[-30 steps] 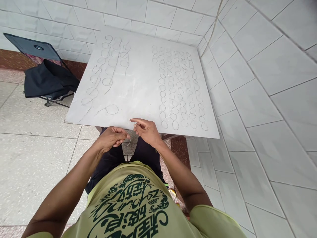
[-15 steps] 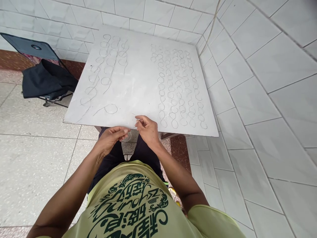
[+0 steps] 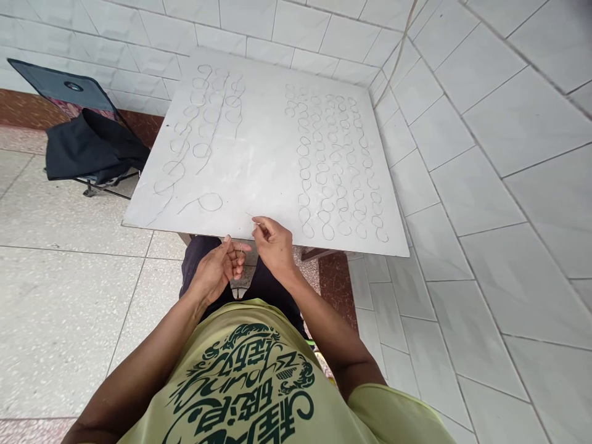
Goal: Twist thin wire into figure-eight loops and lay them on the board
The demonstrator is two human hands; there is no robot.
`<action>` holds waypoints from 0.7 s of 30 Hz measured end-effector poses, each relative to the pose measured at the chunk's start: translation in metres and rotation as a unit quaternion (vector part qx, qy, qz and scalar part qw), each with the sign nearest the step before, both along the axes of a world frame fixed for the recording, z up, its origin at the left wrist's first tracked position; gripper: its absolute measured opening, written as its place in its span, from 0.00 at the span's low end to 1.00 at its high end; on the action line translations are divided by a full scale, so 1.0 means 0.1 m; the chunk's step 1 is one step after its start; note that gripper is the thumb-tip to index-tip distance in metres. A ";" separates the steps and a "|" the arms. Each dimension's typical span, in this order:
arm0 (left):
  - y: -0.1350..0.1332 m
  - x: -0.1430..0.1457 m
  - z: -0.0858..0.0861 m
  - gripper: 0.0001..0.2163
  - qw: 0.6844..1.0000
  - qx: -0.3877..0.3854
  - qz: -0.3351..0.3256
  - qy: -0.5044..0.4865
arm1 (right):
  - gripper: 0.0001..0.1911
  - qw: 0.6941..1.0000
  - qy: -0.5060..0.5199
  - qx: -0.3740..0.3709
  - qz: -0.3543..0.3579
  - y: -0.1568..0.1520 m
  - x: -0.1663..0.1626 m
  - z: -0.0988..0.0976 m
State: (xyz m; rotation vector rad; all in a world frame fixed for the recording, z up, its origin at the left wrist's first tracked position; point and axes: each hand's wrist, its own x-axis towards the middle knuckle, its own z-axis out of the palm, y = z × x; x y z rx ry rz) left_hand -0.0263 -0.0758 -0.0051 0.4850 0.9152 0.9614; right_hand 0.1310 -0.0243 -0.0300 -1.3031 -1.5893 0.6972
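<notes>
1. A small wire loop [image 3: 241, 248] is at the left hand's fingers, just off the near edge of the desk [image 3: 263, 160].
2. The left hand [image 3: 216, 268] is turned palm up; its grip is loose and unclosed, thumb apart from the index finger, with the loop across the fingers.
3. The right hand [image 3: 275, 245] is just right of it, over the desk's near edge. Its grip is pinched, thumb against index finger, on a thin strand [image 3: 250, 215] that points to the far left. Whether the fingertips touch the desk, I cannot tell.
4. Left of the hands, near the desk's near edge, lies a single looped wire [image 3: 198, 200] with a straight tail reaching to the near left.
5. Beyond it, on the left side, longer looped wires [image 3: 213, 129] lie in rows running near to far.
6. On the right side, small curled wires [image 3: 324, 213] lie in several columns, well apart from the left group.
7. Left of the desk stands a folding chair [image 3: 95, 92] with dark cloth [image 3: 95, 148] on it.
8. A pale cable [image 3: 401, 49] runs down near the far right corner, where tiled walls [image 3: 300, 28] meet.
</notes>
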 end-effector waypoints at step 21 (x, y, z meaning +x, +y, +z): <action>-0.03 -0.11 -0.12 0.15 1.000 0.015 0.023 0.014 | 0.17 0.978 -0.078 0.048 0.189 0.01 0.17 0.19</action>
